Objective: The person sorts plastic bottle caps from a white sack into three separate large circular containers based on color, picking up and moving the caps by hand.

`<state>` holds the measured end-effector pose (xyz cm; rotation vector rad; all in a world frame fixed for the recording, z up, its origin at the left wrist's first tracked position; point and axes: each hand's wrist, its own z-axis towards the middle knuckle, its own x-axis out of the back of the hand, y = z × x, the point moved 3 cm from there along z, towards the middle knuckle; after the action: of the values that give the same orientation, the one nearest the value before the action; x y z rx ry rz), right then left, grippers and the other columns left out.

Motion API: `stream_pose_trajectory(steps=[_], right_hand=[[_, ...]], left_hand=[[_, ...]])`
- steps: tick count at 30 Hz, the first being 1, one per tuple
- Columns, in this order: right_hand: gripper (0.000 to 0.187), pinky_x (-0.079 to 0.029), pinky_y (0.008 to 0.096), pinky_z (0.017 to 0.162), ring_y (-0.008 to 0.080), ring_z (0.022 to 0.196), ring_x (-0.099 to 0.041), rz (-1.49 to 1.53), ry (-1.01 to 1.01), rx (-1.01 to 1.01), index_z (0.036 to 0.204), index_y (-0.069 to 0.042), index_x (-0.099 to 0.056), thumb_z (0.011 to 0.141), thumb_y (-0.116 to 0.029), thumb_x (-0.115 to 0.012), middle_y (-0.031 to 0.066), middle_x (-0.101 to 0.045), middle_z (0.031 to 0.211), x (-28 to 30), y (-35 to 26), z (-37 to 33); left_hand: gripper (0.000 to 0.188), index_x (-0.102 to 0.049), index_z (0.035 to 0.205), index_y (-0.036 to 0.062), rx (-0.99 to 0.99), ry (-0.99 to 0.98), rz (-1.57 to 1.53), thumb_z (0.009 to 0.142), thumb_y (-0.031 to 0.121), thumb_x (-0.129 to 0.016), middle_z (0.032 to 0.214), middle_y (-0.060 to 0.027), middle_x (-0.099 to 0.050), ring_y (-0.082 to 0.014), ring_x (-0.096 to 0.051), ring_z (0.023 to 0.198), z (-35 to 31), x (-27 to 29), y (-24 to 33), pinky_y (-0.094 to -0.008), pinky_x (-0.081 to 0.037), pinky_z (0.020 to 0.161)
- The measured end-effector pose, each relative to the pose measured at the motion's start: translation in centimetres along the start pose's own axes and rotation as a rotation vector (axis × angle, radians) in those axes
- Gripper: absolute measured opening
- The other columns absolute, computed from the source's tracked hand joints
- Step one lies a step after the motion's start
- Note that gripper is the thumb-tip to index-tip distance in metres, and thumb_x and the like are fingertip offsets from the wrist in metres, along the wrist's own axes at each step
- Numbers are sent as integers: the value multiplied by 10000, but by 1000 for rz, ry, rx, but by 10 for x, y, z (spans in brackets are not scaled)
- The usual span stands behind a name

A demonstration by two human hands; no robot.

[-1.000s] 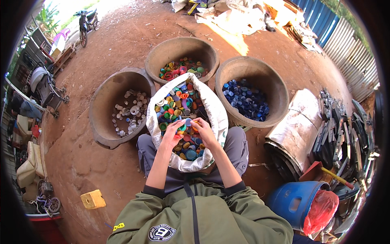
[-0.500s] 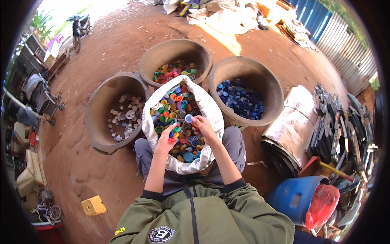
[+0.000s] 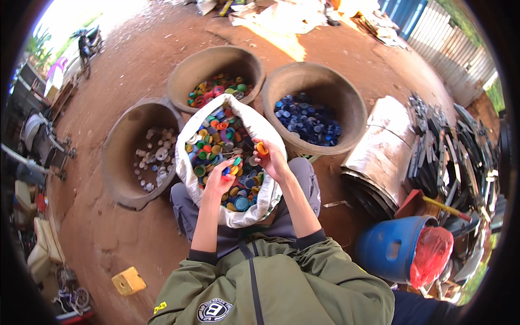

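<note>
A white woven sack stands open between my knees, full of mixed plastic bottle caps in many colours. Over its middle, my left hand is closed around several caps, with green, blue, orange and red ones showing among its fingers. My right hand is raised above the sack's right side and pinches an orange bottle cap. Some of its fingers curl out of sight, so whether it holds more caps cannot be made out.
Beyond the sack stand three wide brown tubs: the left tub with white caps, the middle tub with red, yellow and green caps, the right tub with blue caps. A blue barrel lies right; a yellow block lies left.
The pale cap at my right fingertips is gone from them, and an orange cap now shows there. My right hand has lifted away from my left, which still holds its caps.
</note>
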<state>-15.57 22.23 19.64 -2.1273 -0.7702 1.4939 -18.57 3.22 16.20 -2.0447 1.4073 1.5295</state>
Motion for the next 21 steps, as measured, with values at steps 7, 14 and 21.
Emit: stream_pose_trajectory(steps=[7,14,21], right_hand=[[356,-452,269,715,105,850,-526,-416,-214,51,1308,-56,-428,985,-174,-519,40,-544,996,-41,24,-11],[350,-443,293,733,150,865,-556,87,-220,-207,1189,-63,-511,1024,-360,-424,70,-609,1009,-37,38,-4],[364,-457,323,825,189,949,-587,118,-188,-204,1173,-65,-540,1022,-361,-391,86,-618,1041,-38,51,-4]], left_hand=[[299,-566,1222,-14,-131,125,41,952,117,-562,1008,-141,-649,-48,-581,629,-23,-10,17,-113,-418,404],[289,-607,1085,53,-256,98,193,953,310,-598,883,-33,-623,-50,-583,718,-27,-9,21,-124,-376,396],[291,-642,1042,81,-273,168,295,929,349,-632,816,29,-590,-34,-534,655,-33,-22,18,-157,-301,392]])
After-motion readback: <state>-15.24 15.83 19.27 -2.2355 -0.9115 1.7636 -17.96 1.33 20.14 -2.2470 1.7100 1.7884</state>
